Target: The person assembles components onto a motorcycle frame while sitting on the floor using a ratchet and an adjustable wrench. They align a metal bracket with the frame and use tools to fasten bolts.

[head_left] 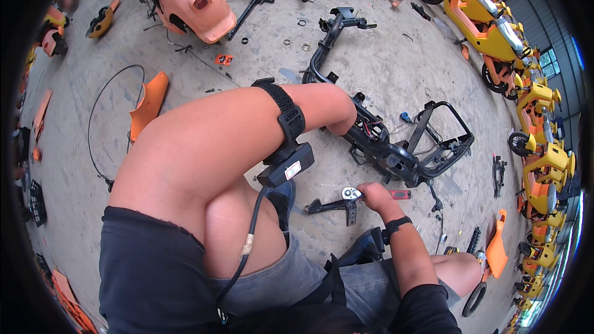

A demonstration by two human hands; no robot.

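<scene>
My right hand is closed around a ratchet wrench; its round silver head sticks out on the left and its red grip on the right. The wrench is held above a black metal bracket on the floor. Stretched out over a bare black scooter frame, my left arm bends down at the wrist, and the visible back of my left hand is against or just above the frame's middle. The fingers of that hand are hidden. Wires show inside the frame beside it.
A pink-orange scooter body stands at the far left. Orange panels, a black cable and small rings lie on the concrete. Rows of yellow scooters line the right side. My shoes are close to the bracket.
</scene>
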